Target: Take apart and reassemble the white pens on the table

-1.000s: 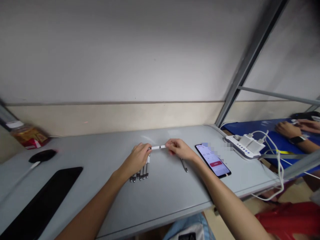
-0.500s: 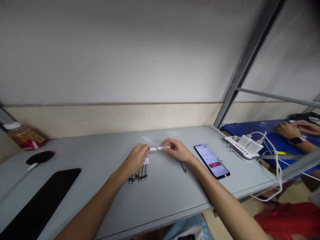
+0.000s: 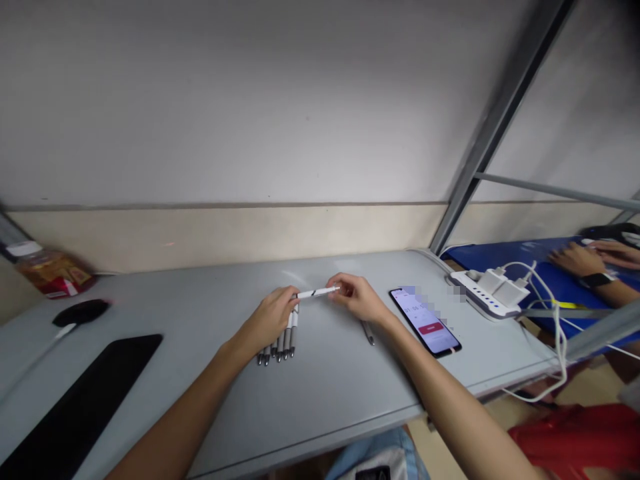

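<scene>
- Grey desk (image 3: 350, 393) below.
- Left hand (image 3: 275, 313) pinches white pen (image 3: 314, 293), likely steadying it.
- Right hand (image 3: 357, 297) at tip, grip unclear.
- Pen row (image 3: 287, 341) at pen's seven o'clock, apparently for order.

Pen row (image 3: 287, 342): upper ends hidden under left hand (image 3: 277, 313). Held pen (image 3: 311, 294): left end hidden there. Lone pen (image 3: 369, 333): upper end behind right hand (image 3: 357, 298). Phone screen (image 3: 427, 329) partly pixelated. Bottle label (image 3: 64, 284) blurred. Black slab (image 3: 95, 400) cut off lower left.
</scene>
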`<state>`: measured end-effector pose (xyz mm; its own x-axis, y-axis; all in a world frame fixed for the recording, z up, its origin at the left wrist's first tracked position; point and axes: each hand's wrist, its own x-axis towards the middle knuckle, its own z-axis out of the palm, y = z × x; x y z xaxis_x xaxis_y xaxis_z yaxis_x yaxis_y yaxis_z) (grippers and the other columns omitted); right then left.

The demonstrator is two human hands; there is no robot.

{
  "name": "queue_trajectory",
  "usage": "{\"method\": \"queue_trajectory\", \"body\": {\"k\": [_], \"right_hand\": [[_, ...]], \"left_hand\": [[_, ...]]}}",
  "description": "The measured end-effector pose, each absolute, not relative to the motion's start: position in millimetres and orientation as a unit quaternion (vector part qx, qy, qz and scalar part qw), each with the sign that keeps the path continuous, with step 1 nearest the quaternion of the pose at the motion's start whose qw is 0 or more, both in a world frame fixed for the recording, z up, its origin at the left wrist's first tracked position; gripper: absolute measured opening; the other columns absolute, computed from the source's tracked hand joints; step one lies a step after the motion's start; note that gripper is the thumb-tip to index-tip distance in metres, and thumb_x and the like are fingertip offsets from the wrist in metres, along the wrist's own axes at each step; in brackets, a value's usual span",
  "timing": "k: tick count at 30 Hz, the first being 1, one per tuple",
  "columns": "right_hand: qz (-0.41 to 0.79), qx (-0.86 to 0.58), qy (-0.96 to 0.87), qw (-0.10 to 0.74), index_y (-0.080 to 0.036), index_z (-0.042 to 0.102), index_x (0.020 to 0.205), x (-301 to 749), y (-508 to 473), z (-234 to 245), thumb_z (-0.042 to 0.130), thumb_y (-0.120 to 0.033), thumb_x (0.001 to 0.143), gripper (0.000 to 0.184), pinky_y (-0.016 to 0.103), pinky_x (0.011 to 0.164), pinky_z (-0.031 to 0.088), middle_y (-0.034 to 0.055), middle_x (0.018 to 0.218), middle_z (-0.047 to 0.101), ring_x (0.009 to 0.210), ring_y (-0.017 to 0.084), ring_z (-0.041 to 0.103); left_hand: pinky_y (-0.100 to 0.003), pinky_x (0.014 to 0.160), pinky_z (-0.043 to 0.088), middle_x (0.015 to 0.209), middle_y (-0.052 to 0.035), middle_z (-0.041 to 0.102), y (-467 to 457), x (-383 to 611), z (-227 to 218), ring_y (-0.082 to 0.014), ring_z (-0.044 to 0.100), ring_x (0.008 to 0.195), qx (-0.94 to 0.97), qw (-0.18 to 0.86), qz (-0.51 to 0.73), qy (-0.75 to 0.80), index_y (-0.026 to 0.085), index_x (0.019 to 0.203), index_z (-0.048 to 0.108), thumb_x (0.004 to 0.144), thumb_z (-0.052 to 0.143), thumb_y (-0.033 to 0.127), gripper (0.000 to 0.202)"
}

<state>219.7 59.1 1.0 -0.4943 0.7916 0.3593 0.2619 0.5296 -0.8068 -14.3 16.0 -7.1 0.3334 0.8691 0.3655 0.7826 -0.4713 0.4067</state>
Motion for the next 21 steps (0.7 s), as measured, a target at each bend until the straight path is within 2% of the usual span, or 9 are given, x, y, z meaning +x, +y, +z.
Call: {"method": "queue_trajectory", "body": {"k": [2, 4, 5, 8, 10, 12, 16, 18, 21], "right_hand": [[0.343, -0.361, -0.792, 0.354, -0.015, 0.061, 0.076, 219.5, 59.3, 0.7, 0.049, -0.042, 0.089, 0.032, 0.022, 0.054, 0.032, -0.0028, 0.058, 0.047, 0.054, 0.01, 0.041], [0.343, -0.385, -0.789, 0.335, -0.015, 0.059, 0.069, 219.1, 59.6, -0.1, 0.039, -0.046, 0.093, 0.045, 0.023, 0.053, 0.032, -0.002, 0.054, 0.047, 0.051, 0.01, 0.04], [0.344, -0.389, -0.786, 0.336, -0.015, 0.061, 0.072, 218.9, 59.5, -0.4, 0.039, -0.047, 0.093, 0.044, 0.023, 0.053, 0.033, -0.0017, 0.055, 0.048, 0.052, 0.01, 0.041], [0.348, -0.359, -0.788, 0.358, -0.018, 0.062, 0.103, 218.9, 58.7, 0.3, 0.059, -0.043, 0.084, 0.032, 0.023, 0.057, 0.038, -0.0007, 0.071, 0.057, 0.059, 0.011, 0.048], [0.336, -0.336, -0.802, 0.362, -0.02, 0.061, 0.109, 219.0, 57.8, 1.3, 0.065, -0.037, 0.08, 0.034, 0.022, 0.061, 0.039, -0.0002, 0.078, 0.06, 0.064, 0.011, 0.05], [0.317, -0.337, -0.815, 0.349, -0.019, 0.065, 0.098, 219.0, 57.0, 1.8, 0.058, -0.036, 0.086, 0.022, 0.022, 0.06, 0.037, -0.0009, 0.072, 0.059, 0.062, 0.011, 0.048], [0.3, -0.369, -0.82, 0.318, -0.015, 0.065, 0.075, 218.5, 56.4, 0.9, 0.043, -0.04, 0.094, 0.038, 0.023, 0.055, 0.032, -0.0025, 0.056, 0.051, 0.053, 0.01, 0.042], [0.306, -0.364, -0.818, 0.323, -0.016, 0.066, 0.084, 218.3, 56.1, 1.0, 0.048, -0.042, 0.092, 0.033, 0.022, 0.054, 0.033, -0.0024, 0.058, 0.053, 0.054, 0.01, 0.044], [0.299, -0.33, -0.825, 0.348, -0.02, 0.064, 0.107, 218.4, 54.3, 3.0, 0.06, -0.039, 0.086, 0.029, 0.022, 0.06, 0.038, 0.0001, 0.076, 0.063, 0.064, 0.012, 0.052]], "left_hand": [[-0.029, 0.07, 0.04, 0.084, -0.0022, 0.056, 15.8, -14.1, -7.4, -0.016, 0.052, 0.076, 0.815, 0.079, 0.273, 0.505, 0.021, 0.094, 0.053, 0.097, 0.033, 0.029, 0.022], [-0.03, 0.072, 0.041, 0.084, -0.0026, 0.057, 15.4, -13.7, -7.6, -0.0164, 0.053, 0.077, 0.815, 0.076, 0.267, 0.508, 0.021, 0.094, 0.053, 0.097, 0.032, 0.031, 0.024], [-0.03, 0.072, 0.041, 0.084, -0.0027, 0.057, 15.3, -13.6, -7.7, -0.0166, 0.053, 0.077, 0.815, 0.075, 0.264, 0.51, 0.021, 0.094, 0.054, 0.097, 0.032, 0.031, 0.024], [-0.031, 0.072, 0.041, 0.084, -0.0027, 0.057, 15.0, -14.2, -7.4, -0.0166, 0.053, 0.076, 0.813, 0.078, 0.264, 0.512, 0.021, 0.095, 0.053, 0.097, 0.032, 0.031, 0.024], [-0.03, 0.07, 0.041, 0.083, -0.0026, 0.056, 15.0, -15.0, -7.4, -0.0165, 0.052, 0.075, 0.815, 0.081, 0.264, 0.51, 0.021, 0.094, 0.053, 0.097, 0.032, 0.031, 0.024], [-0.03, 0.071, 0.041, 0.083, -0.0026, 0.057, 15.0, -15.3, -7.8, -0.0167, 0.053, 0.076, 0.817, 0.08, 0.261, 0.509, 0.021, 0.093, 0.053, 0.097, 0.032, 0.031, 0.024], [-0.03, 0.073, 0.041, 0.086, -0.0022, 0.057, 15.3, -14.3, -8.9, -0.017, 0.054, 0.08, 0.823, 0.075, 0.251, 0.503, 0.022, 0.093, 0.053, 0.097, 0.032, 0.031, 0.024], [-0.03, 0.071, 0.041, 0.083, -0.0015, 0.057, 15.5, -14.0, -9.2, -0.0165, 0.054, 0.077, 0.823, 0.077, 0.25, 0.504, 0.022, 0.091, 0.053, 0.097, 0.032, 0.031, 0.023], [-0.029, 0.067, 0.039, 0.077, -0.0001, 0.054, 16.4, -15.0, -9.7, -0.0154, 0.052, 0.071, 0.822, 0.087, 0.247, 0.505, 0.022, 0.086, 0.05, 0.097, 0.031, 0.029, 0.023]]}}
